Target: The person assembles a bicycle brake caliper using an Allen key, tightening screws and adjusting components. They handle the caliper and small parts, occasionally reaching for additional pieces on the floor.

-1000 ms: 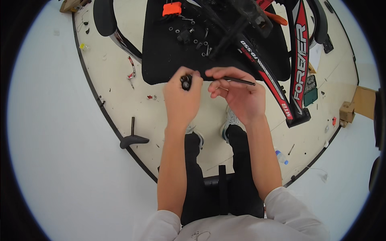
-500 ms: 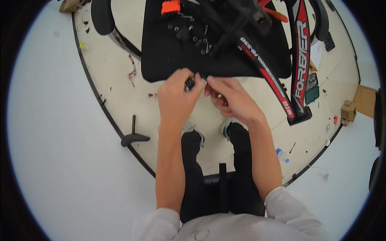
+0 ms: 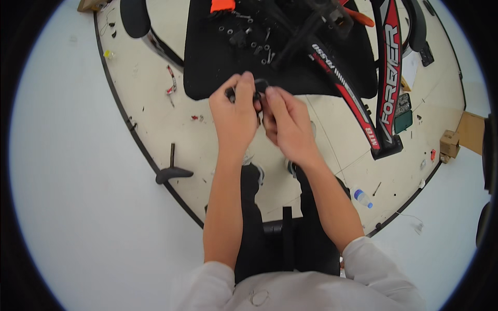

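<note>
1. Left hand [image 3: 234, 111] was curled tight around a small black part [image 3: 258, 89] – fingers wrapped over it, thumb side toward the right hand.
2. Right hand [image 3: 287, 120] was pressed against the left, fingertips pinching the same small black part from the other side; both hands grasping it together.
3. The small black part sat between the two hands, held in the air just in front of the near edge of a black mat [image 3: 218, 62]; most of the part was hidden by fingers, so its exact shape could not be told.
4. The black mat lay on a round beige floor pad [image 3: 150, 119], with small black bolts and rings [image 3: 254, 44] scattered on it and an orange tool [image 3: 222, 5] at its far edge.
5. A red-and-black bicycle frame [image 3: 389, 78] lay across the mat and the pad, to the right of the hands – well apart from them.
6. A black T-shaped tool [image 3: 171, 171] lay on the pad's left edge, near the left forearm.
7. A clear bottle with a blue cap [image 3: 362, 197] lay on the pad near the right forearm.
8. A cardboard box [image 3: 449, 143] sat at the right rim.
</note>
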A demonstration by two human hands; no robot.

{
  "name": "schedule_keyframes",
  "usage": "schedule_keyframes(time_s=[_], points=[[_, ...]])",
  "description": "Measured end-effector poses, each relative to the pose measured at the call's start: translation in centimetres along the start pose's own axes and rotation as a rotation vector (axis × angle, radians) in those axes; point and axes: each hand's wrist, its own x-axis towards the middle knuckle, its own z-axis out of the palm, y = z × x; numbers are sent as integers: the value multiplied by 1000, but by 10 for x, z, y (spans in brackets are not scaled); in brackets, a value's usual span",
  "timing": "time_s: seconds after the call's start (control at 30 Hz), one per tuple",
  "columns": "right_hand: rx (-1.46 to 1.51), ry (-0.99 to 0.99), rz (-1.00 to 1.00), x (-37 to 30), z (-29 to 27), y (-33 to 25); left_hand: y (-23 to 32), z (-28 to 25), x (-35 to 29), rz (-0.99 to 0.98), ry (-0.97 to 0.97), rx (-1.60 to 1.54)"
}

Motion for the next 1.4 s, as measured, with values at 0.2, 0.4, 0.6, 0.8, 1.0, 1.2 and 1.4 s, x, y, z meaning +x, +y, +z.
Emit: schedule_keyframes(time_s=[0.2,0.4,0.6,0.8,1.0,1.2,1.4], points=[[-59,-233,195,5,-15,-12,12,-13,-3,-239,56,-136],[-10,-429,278,-2,-22,-15,12,-33,-10,-426,-123,-323],[-44,-511,300,1,-23,-24,12,-34,-2,-407,-279,-442],[-34,-420,288,4,-36,-26,14,-43,4,-306,-462,-700],[208,-178,130,7,-51,-17,11,-63,-6,-219,-786,-778],[330,-5,87,11,-56,-20,5,-24,-37,-128,-854,722],[44,21,132,16,-48,-15,-13,-21,-29,-188,-600,582]])
